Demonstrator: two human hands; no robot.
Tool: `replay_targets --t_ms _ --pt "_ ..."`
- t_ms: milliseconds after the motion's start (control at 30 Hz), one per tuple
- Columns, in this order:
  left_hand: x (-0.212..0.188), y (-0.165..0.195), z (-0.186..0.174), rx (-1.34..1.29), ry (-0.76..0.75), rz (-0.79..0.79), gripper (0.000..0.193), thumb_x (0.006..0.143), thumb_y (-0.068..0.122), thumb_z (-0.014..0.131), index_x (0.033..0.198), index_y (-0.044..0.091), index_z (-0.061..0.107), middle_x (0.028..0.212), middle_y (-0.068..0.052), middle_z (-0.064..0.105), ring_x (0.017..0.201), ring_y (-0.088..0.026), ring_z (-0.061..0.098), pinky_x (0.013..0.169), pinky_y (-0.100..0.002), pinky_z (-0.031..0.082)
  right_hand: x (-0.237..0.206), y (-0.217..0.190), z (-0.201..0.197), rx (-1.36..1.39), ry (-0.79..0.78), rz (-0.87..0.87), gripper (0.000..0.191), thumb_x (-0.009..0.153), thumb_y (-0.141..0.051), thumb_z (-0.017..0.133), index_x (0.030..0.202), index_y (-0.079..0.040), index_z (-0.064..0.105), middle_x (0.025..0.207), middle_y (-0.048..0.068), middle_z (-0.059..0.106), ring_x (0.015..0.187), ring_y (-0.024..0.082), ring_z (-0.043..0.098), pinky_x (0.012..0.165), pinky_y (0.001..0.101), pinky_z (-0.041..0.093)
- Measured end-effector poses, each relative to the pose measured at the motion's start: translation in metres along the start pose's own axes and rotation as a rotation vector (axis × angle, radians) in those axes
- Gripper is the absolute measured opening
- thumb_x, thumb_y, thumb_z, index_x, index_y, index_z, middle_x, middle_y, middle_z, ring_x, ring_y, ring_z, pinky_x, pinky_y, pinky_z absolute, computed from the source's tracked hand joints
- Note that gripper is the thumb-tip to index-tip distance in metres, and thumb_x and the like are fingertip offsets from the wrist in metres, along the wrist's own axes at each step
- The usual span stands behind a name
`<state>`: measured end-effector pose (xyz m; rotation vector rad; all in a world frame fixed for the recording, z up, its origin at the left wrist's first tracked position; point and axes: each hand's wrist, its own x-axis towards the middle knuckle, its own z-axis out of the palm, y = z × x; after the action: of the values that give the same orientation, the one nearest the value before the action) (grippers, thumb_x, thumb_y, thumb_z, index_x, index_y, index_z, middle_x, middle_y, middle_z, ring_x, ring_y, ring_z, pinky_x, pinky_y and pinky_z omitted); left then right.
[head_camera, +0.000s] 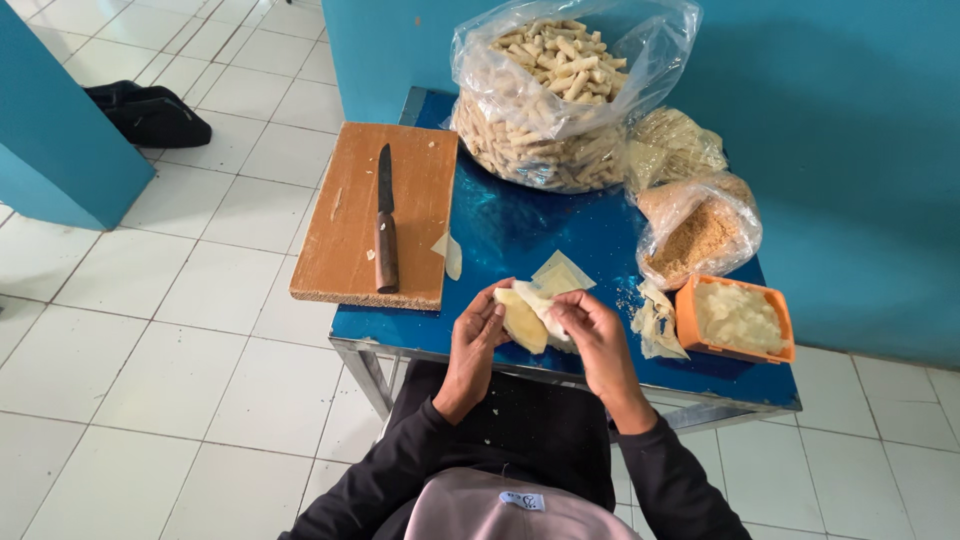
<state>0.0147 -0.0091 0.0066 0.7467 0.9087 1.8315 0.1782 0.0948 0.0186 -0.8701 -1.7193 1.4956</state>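
- Head view, hands: the left hand (480, 335) and the right hand (592, 335) meet over the near edge of the blue counter (520, 235). The fingers of both hands are curled shut on a pale yellow pastry wrapper (528, 318), held between them just above the counter's surface.
- Head view, wrapper: part of it is folded into a rounded bundle between the two hands, and a thin square flap sticks out from the top, toward the far side of the counter.
- Head view, left part: a wooden cutting board (375, 215) lies on the counter's left corner, overhanging the edge. A knife (385, 225) with a dark blade and brown handle lies on it, blade pointing away from the person. A small scrap of wrapper (451, 255) lies just beside the board's right edge.
- Head view, far part: a large clear bag of finished rolls (560, 95) stands against the teal wall (850, 150). To its right lie a bag of pale shreds (675, 145) and, nearer, an open bag of brown crumbs (700, 235).
- Head view, right part: an orange tub (735, 320) holding pale filling sits near the right hand, with loose wrapper scraps (655, 322) between the two.
- Head view, floor: white tiles (160, 330) surround the counter; a black bag (150, 112) lies at upper left.
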Motion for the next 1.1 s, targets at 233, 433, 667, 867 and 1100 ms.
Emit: replay_targets --t_ms 233,433,667,867,1100 --pt "0.003 0.009 -0.002 0.229 0.079 0.06 0.033 0.11 0.012 0.048 0.139 0.003 0.06 0.102 -0.006 0.063 0.084 -0.008 0.056 0.073 -0.03 0.05 0.013 0.015 -0.028 0.539 0.003 0.258 0.015 0.094 -0.017 0.065 0.106 -0.007 0.066 0.103 0.004 0.073 0.094 0.013 0.068 0.08 0.0306 0.056" --pt "0.013 0.028 -0.015 1.063 0.224 0.105 0.043 0.108 0.006 0.048 0.151 0.009 0.052 0.097 -0.027 0.062 0.076 -0.032 0.06 0.069 -0.042 0.05 0.013 0.023 -0.049 -0.266 0.129 -0.246 0.011 0.101 -0.015 0.07 0.11 -0.008 0.072 0.1 0.004 0.073 0.089 0.011 0.064 0.078 0.0251 0.052" --pt "0.016 0.015 -0.019 1.307 0.197 0.474 0.049 0.101 0.005 0.052 0.149 0.001 0.045 0.138 -0.027 0.053 0.116 -0.045 0.059 0.087 -0.047 0.055 -0.031 0.027 -0.024 -1.01 0.078 -0.731 0.019 0.091 -0.011 0.075 0.108 -0.016 0.074 0.107 -0.006 0.078 0.09 0.011 0.066 0.086 0.0316 0.048" --pt "0.005 0.009 -0.016 1.542 0.205 0.608 0.06 0.088 -0.005 0.053 0.147 0.001 0.048 0.161 -0.031 0.027 0.142 -0.051 0.041 0.102 -0.05 0.053 -0.048 0.011 -0.018 -1.126 0.001 -0.745 0.023 0.089 -0.007 0.072 0.111 -0.014 0.073 0.119 -0.008 0.074 0.095 0.013 0.064 0.087 0.0346 0.038" --pt "-0.001 0.004 0.01 1.356 -0.213 0.4 0.069 0.078 -0.019 0.049 0.135 0.016 0.066 0.157 -0.018 0.041 0.138 -0.045 0.04 0.096 -0.042 0.052 -0.054 0.007 -0.016 -1.158 0.0 -0.755 0.035 0.089 0.002 0.068 0.119 -0.015 0.072 0.126 -0.01 0.072 0.098 0.011 0.063 0.085 0.0347 0.035"
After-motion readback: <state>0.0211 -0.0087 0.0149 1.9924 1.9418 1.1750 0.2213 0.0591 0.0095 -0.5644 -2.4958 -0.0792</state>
